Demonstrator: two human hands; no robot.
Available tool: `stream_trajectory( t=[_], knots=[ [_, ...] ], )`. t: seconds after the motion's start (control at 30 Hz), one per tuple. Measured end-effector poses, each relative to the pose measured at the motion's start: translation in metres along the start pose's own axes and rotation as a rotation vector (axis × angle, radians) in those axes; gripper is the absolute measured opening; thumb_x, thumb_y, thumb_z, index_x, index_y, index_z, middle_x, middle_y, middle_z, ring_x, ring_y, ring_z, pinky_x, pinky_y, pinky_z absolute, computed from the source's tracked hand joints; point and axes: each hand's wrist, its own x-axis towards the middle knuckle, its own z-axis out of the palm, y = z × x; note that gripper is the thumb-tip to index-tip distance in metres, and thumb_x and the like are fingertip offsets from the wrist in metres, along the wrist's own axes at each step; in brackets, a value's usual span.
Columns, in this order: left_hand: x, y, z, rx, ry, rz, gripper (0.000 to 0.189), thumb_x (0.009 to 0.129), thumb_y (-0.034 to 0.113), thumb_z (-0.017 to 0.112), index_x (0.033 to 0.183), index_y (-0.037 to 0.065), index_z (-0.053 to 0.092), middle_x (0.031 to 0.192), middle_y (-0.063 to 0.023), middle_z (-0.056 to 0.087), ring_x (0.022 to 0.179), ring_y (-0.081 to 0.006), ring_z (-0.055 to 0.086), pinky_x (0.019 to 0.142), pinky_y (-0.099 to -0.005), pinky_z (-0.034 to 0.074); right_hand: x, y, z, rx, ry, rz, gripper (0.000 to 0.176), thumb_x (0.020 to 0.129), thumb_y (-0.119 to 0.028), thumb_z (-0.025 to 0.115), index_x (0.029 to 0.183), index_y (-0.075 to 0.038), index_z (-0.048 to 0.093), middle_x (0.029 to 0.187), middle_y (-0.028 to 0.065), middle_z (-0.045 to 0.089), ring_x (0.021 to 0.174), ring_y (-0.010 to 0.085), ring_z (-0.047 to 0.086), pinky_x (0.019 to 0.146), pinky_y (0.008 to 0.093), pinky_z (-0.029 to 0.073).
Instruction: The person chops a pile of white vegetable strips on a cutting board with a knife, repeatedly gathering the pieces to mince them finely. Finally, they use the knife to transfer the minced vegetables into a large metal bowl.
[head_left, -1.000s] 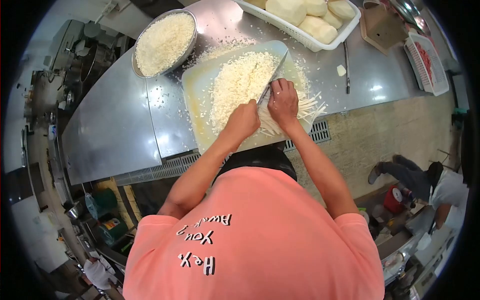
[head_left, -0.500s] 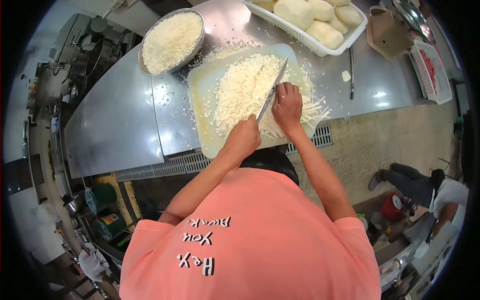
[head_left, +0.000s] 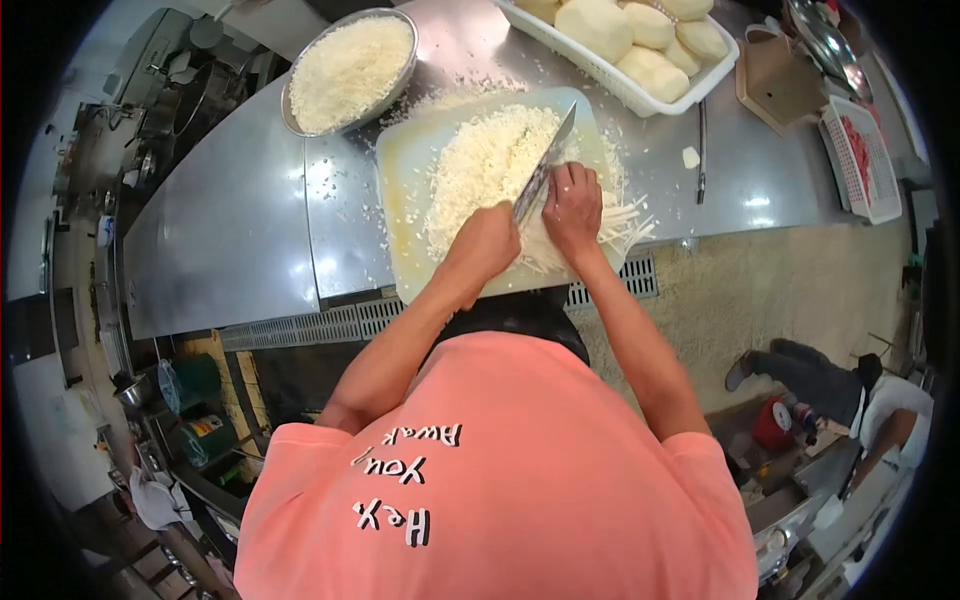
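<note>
Head view shows left hand [head_left: 484,243] closed around one knife [head_left: 546,162], right hand [head_left: 574,209] curled onto strips [head_left: 624,224] on one board [head_left: 402,222].

I am in a commercial-looking kitchen: a board [head_left: 403,200] and my knife [head_left: 547,162] at the near edge of a steel worktop [head_left: 220,245], a bowl [head_left: 386,100] and a basket [head_left: 585,55] of peeled vegetables [head_left: 593,28] towards its far edge, a scale [head_left: 771,424] and another person [head_left: 897,415] off right.
</note>
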Motion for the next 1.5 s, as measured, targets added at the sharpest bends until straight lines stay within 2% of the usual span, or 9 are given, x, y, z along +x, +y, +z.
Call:
stream_trajectory(
  t=[0.2,0.67,0.83,1.0,1.13,1.3,1.4,1.43,1.5],
  knots=[
    [0.007,-0.039,0.02,0.08,0.123,-0.009,0.022,0.088,0.012,0.049,0.086,-0.009,0.055,0.075,-0.0329,0.059,0.074,-0.0464,0.061,0.069,-0.0511,0.047,0.001,0.004,-0.002,0.111,-0.025,0.033,0.01,0.078,-0.004,0.06,0.088,-0.004,0.058,0.092,0.013,0.055,0.088,0.0333,0.053,0.076,0.0432,0.042],
    [-0.04,-0.006,0.006,0.016,0.094,-0.028,0.017,0.086,0.005,0.047,0.081,-0.01,0.053,0.071,-0.0344,0.058,0.071,-0.0491,0.06,0.065,-0.0527,0.048,-0.024,-0.001,-0.011,-0.011,-0.126,-0.223,0.018,0.073,-0.006,0.06,0.091,-0.008,0.059,0.103,0.009,0.053,0.106,0.0299,0.047,0.09,0.0431,0.035],
    [-0.023,-0.015,0.046,-0.057,0.119,-0.068,0.018,0.089,0.01,0.051,0.084,-0.008,0.052,0.069,-0.0309,0.058,0.07,-0.0485,0.059,0.063,-0.0523,0.046,-0.026,0.001,-0.008,-0.001,-0.11,-0.23,0.021,0.072,-0.006,0.059,0.093,-0.008,0.059,0.103,0.0092,0.053,0.106,0.0299,0.047,0.09,0.0432,0.035],
    [-0.053,0.012,0.01,-0.038,0.112,-0.053,0.015,0.085,0.005,0.05,0.083,-0.01,0.053,0.068,-0.034,0.057,0.069,-0.0491,0.06,0.062,-0.054,0.048,-0.025,0.005,-0.004,0.011,-0.106,-0.227,0.021,0.072,-0.007,0.059,0.093,-0.008,0.059,0.102,0.0092,0.053,0.106,0.03,0.047,0.09,0.0432,0.035],
    [-0.024,-0.012,0.058,-0.063,0.165,-0.069,0.02,0.09,0.011,0.051,0.086,-0.008,0.053,0.072,-0.0343,0.057,0.075,-0.0491,0.059,0.066,-0.0513,0.046,-0.028,0.003,-0.006,0.018,-0.123,-0.212,0.021,0.071,-0.007,0.059,0.092,-0.008,0.058,0.103,0.0092,0.053,0.106,0.0305,0.047,0.09,0.0437,0.035],
    [-0.046,0.012,0.021,-0.179,0.103,-0.149,0.017,0.087,0.006,0.049,0.082,-0.009,0.053,0.07,-0.0351,0.057,0.072,-0.0501,0.059,0.065,-0.0536,0.047,-0.022,0.004,-0.007,0.033,-0.136,-0.219,0.021,0.07,-0.007,0.059,0.091,-0.007,0.057,0.101,0.0094,0.053,0.105,0.0306,0.048,0.089,0.0439,0.036],
    [-0.039,-0.008,0.064,-0.088,0.199,-0.109,0.017,0.088,0.007,0.05,0.082,-0.009,0.053,0.07,-0.0346,0.057,0.073,-0.05,0.059,0.065,-0.054,0.046,-0.027,0.003,-0.008,0.04,-0.155,-0.196,0.02,0.071,-0.007,0.058,0.091,-0.007,0.057,0.101,0.0094,0.053,0.105,0.0306,0.048,0.089,0.0441,0.036],
    [-0.03,-0.012,0.068,-0.061,0.249,-0.046,0.021,0.09,0.012,0.051,0.084,-0.008,0.052,0.063,-0.0292,0.057,0.059,-0.0421,0.061,0.055,-0.0472,0.047,-0.028,0.003,-0.007,0.045,-0.144,-0.206,0.02,0.071,-0.008,0.058,0.091,-0.007,0.057,0.102,0.0093,0.053,0.104,0.0306,0.048,0.089,0.0443,0.036],
    [-0.023,-0.005,0.051,-0.081,0.202,-0.092,0.021,0.09,0.012,0.051,0.084,-0.008,0.052,0.063,-0.0289,0.057,0.058,-0.0414,0.061,0.055,-0.0466,0.047,-0.025,0.004,-0.007,0.05,-0.12,-0.226,0.02,0.072,-0.007,0.058,0.092,-0.007,0.057,0.103,0.0092,0.053,0.104,0.0306,0.048,0.089,0.0443,0.036]
  ],
)
